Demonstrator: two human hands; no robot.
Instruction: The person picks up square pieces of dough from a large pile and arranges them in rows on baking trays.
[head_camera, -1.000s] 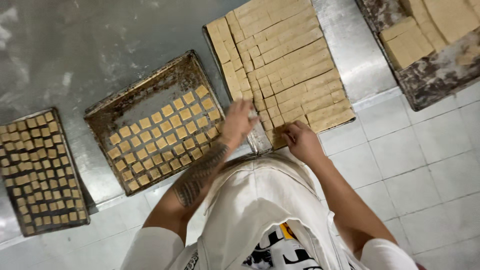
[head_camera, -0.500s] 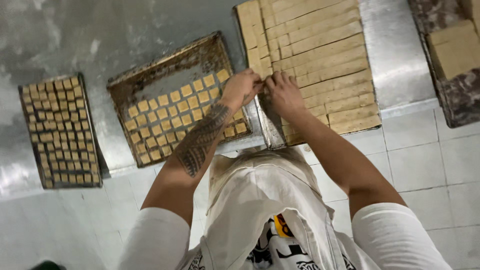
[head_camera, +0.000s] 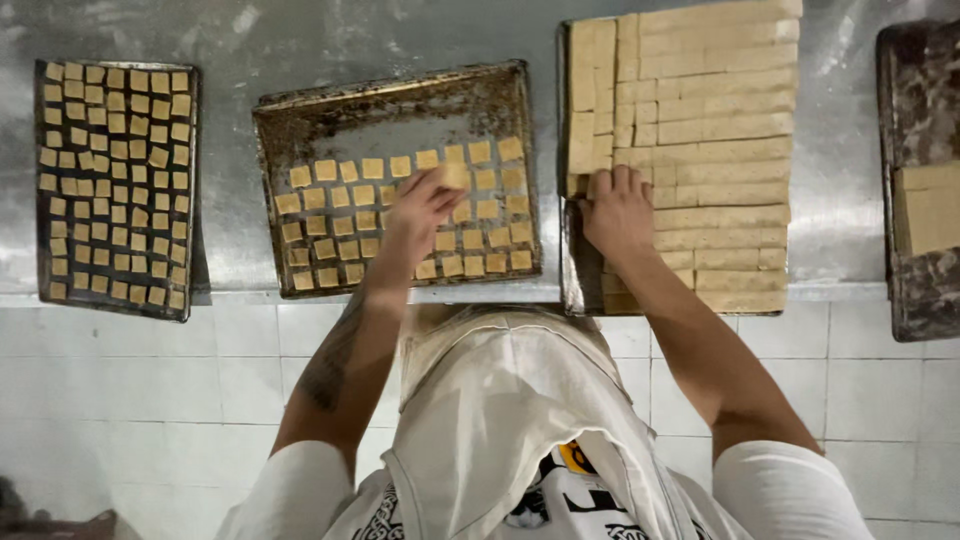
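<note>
Over middle tray (head_camera: 300, 120), left hand (head_camera: 420, 215) outstretched

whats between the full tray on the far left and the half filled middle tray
Only a bare strip of metal counter separates the full tray from the middle tray, seen in the head view.

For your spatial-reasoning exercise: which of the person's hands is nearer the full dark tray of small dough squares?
Left. The left hand is over the middle tray beside that full tray; the right hand is farther away, on the dough slab.
</note>
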